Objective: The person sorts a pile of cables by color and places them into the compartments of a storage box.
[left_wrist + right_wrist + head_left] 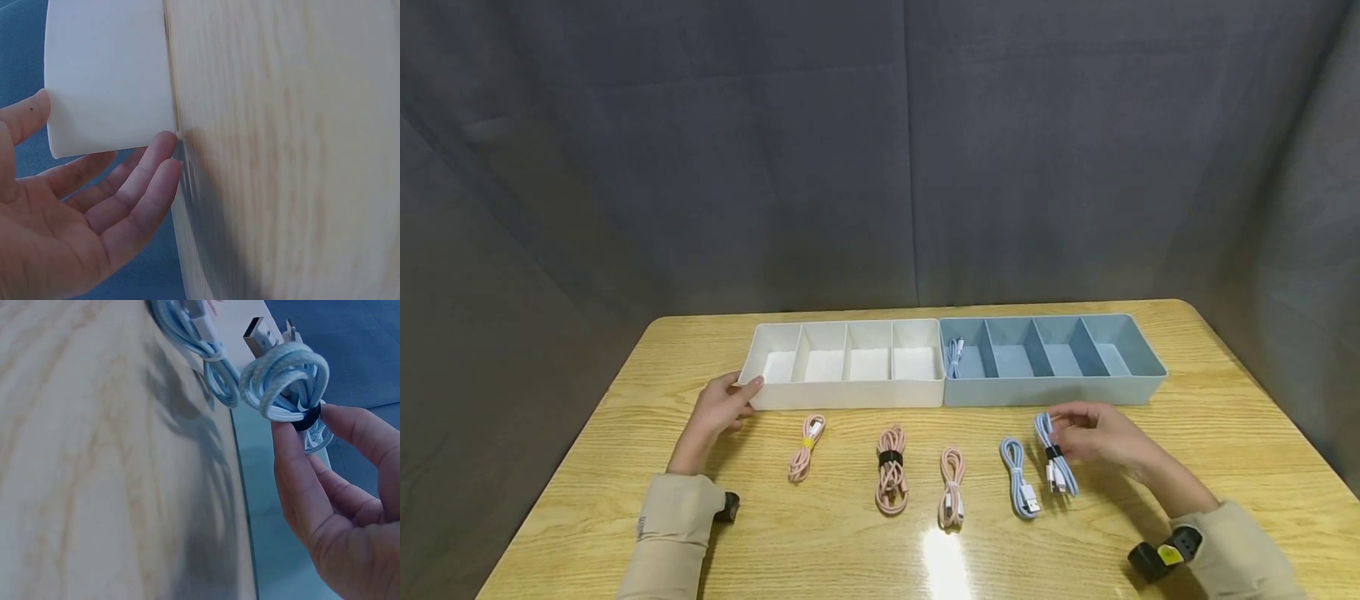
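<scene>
My right hand (1093,432) pinches a coiled light-blue USB cable (284,381) by its black tie, between thumb and fingers. Its metal plugs stick out of the bundle. Another blue cable (1018,479) lies on the table just left of it. My left hand (718,408) touches the left end of a white divided organizer (846,395), the thumb at the rim and the other fingers spread along the end wall. Against the organizer's right end stands a blue one (1052,390), with a blue cable (955,357) in its leftmost compartment.
Three pink cables lie in front of the white organizer: one with a yellow tie (807,447), one with a black tie (891,471) and one at centre (952,487). A grey curtain (820,167) hangs behind the wooden table (820,558).
</scene>
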The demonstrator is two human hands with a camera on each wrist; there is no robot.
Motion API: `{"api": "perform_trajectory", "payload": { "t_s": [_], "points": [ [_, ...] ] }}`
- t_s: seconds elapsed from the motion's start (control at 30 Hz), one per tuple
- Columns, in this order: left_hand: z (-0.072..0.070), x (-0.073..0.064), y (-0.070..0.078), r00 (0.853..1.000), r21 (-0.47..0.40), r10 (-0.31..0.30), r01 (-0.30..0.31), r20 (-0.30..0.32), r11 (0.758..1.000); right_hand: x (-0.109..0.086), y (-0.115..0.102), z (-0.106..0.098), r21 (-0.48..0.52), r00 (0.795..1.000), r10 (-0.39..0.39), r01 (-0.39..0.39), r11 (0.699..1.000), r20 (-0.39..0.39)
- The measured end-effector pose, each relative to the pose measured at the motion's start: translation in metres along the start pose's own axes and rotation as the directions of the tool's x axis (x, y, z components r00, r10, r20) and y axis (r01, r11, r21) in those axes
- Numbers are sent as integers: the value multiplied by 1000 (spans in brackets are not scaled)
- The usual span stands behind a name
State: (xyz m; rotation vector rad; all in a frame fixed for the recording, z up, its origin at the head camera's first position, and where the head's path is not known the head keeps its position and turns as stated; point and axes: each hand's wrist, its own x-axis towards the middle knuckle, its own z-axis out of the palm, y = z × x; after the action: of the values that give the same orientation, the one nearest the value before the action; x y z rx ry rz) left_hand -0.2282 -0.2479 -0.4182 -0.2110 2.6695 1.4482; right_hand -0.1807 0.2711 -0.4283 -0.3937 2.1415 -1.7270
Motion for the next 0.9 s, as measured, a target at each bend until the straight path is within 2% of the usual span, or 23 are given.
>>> {"api": "perform_trajectory", "payload": {
  "t_s": [0.17, 0.33, 0.47, 0.8, 0.9],
  "points": [
    [1, 1, 0, 1000, 0, -1, 1, 0, 1000, 2, -8, -2, -7, 1000, -31, 31, 999, 0],
    [2, 1, 1, 1000, -7, -4, 4, 6, 1000, 3, -17, -8, -21, 996, -55, 54, 998, -64],
    [3, 2, 2, 1000, -1, 3, -3, 6, 1000, 6, -22, -13, 7, 993, -58, 59, 998, -106],
    [0, 1, 1, 1000, 21, 4, -4, 11, 1000, 18, -36, -18, 104, 992, -72, 83, 991, -106],
    [0, 0, 0, 1000, 18, 6, -6, 11, 1000, 23, -40, -18, 98, 990, -64, 76, 992, -123]
  ]
}}
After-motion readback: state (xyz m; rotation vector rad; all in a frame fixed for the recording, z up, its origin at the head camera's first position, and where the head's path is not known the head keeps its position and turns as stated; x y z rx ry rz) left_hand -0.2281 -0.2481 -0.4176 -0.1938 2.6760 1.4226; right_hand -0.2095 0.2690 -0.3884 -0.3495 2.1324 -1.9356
